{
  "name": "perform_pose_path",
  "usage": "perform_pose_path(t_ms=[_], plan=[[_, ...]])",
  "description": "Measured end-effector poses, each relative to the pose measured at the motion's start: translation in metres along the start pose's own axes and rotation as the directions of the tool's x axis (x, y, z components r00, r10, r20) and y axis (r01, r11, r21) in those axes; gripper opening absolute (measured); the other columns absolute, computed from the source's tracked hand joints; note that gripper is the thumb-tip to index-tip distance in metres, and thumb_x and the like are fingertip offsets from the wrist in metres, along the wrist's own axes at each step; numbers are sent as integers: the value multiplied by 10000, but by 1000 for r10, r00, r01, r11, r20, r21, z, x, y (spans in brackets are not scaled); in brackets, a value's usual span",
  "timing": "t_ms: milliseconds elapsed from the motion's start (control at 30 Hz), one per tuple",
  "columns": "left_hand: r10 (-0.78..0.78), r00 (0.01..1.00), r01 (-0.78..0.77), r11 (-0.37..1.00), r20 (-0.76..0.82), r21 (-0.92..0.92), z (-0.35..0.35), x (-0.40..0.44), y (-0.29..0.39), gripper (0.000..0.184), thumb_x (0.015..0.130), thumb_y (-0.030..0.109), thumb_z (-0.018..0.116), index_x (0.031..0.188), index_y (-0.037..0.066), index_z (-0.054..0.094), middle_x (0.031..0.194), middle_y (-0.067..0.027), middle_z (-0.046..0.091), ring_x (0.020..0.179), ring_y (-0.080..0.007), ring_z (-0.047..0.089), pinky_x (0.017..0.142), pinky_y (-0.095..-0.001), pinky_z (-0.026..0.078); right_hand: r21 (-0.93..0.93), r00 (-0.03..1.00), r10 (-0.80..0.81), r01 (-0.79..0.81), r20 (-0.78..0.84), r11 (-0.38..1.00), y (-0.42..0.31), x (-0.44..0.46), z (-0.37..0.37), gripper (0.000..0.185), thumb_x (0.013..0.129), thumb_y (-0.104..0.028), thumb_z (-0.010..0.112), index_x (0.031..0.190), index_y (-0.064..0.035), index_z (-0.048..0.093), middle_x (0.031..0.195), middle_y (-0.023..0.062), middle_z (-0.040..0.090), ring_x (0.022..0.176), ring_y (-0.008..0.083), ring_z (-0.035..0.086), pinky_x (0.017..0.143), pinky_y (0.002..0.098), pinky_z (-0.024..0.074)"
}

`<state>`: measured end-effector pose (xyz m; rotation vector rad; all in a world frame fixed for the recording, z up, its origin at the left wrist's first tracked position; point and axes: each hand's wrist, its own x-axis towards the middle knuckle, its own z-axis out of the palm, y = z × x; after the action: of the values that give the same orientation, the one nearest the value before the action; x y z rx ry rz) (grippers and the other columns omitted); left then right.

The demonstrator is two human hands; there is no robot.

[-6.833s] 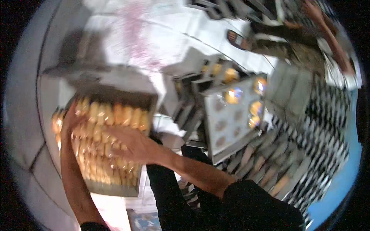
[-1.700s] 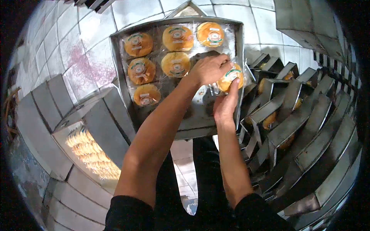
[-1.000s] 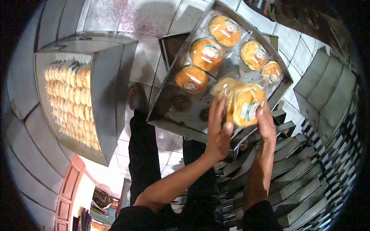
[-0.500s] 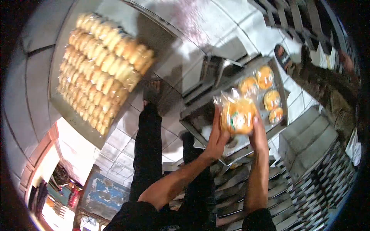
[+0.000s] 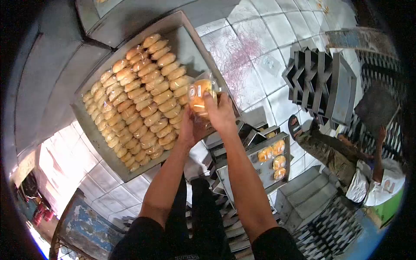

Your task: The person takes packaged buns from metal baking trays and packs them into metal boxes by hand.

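Between my two hands is a clear-wrapped bread bun [image 5: 198, 100] with a round label, possibly with more packs beneath. My left hand [image 5: 190, 132] is closed around its near side. My right hand [image 5: 221, 113] grips the other side, thumb lying over the wrapper. They are at the right end of a large metal tray [image 5: 100, 149], beside its rows of wrapped buns [image 5: 134, 102] standing on edge. To the lower right, a smaller tray [image 5: 240, 184] carries several wrapped buns [image 5: 272, 156].
Stacked dark metal trays [image 5: 318, 84] stand on the tiled floor [image 5: 273, 32], which has pinkish shreds scattered on it. A seated person [image 5: 333, 154] is at the right. A box with blue worn paint [image 5: 89, 225] is at lower left.
My hands have carried the wrapped bread from above the smaller tray leftward to the large tray's right end. The view has turned toward the large tray.
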<state>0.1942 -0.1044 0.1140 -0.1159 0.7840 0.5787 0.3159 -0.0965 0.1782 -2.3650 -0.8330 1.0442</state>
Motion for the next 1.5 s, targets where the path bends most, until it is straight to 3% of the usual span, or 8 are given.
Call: perform_pose_path(t_ms=[233, 267, 367, 467, 767, 1233, 1367, 1500], plan=[[-318, 947, 319, 900, -52, 298, -81, 89, 1, 658, 1040, 619, 405, 1376, 76, 561, 1120, -70, 706, 958, -282, 689, 838, -458, 573, -354, 970, 233, -192, 75, 915, 67, 82, 39, 789, 949, -643, 454, 1292, 62, 549, 1195, 378, 624, 1153, 539, 596, 1008, 558, 458], [55, 982, 130, 511, -183, 850, -37, 61, 37, 569, 1045, 514, 471, 1228, 2, 640, 1057, -127, 724, 833, -325, 708, 762, -431, 579, -438, 969, 182, -94, 164, 894, 101, 103, 44, 799, 958, -638, 443, 1301, 77, 542, 1207, 355, 635, 1136, 537, 609, 1007, 556, 463], [629, 707, -355, -78, 323, 931, -3, 54, 60, 500, 1019, 413, 519, 1124, -55, 662, 1072, -223, 710, 857, -407, 708, 812, -471, 577, -386, 953, 237, -150, 188, 910, 61, 83, 31, 774, 980, -599, 440, 1348, 78, 513, 1261, 334, 625, 1146, 530, 604, 1007, 550, 462], [368, 685, -549, -307, 628, 778, 8, 117, 58, 443, 970, 343, 528, 1104, -54, 673, 1077, -296, 689, 946, -471, 687, 899, -507, 557, -161, 996, 93, -92, -1, 983, 50, 44, 32, 661, 985, -444, 545, 1378, 83, 479, 1366, 335, 547, 1248, 519, 533, 1057, 544, 427], [56, 998, 50, -699, -15, 713, 55, 192, 92, 517, 961, 405, 513, 1185, -37, 662, 1227, -289, 657, 1138, -462, 635, 999, -510, 506, -419, 960, -270, 218, -69, 882, 75, -17, 82, 710, 925, -241, 660, 1474, 97, 363, 1559, 348, 300, 1421, 522, 335, 1190, 605, 245], [-246, 961, -97, -729, -128, 677, 0, 250, 103, 521, 1024, 412, 487, 1316, -8, 589, 1314, -164, 596, 1183, -317, 554, 1011, -419, 444, 407, 913, -383, 298, 143, 863, 101, -159, 39, 637, 983, -257, 618, 1509, 12, 379, 1510, 250, 435, 1423, 378, 431, 1195, 447, 356], [-177, 971, 1, -665, -159, 747, -13, 269, 121, 484, 1031, 383, 496, 1297, -7, 601, 1247, -130, 629, 1112, -278, 572, 970, -402, 453, 613, 951, -33, -171, 307, 771, 195, -184, -49, 569, 986, -316, 679, 1437, -17, 501, 1437, 184, 550, 1323, 271, 539, 1103, 390, 439], [-50, 992, 70, -535, -115, 842, -24, 276, 139, 447, 1037, 354, 504, 1279, -6, 613, 1180, -95, 662, 1041, -240, 590, 929, -385, 462, 769, 788, 552, -167, -272, 617, 332, -148, -119, 438, 1015, -368, 639, 1229, 14, 650, 1085, 99, 733, 1019, 184, 656, 918, 347, 516]])
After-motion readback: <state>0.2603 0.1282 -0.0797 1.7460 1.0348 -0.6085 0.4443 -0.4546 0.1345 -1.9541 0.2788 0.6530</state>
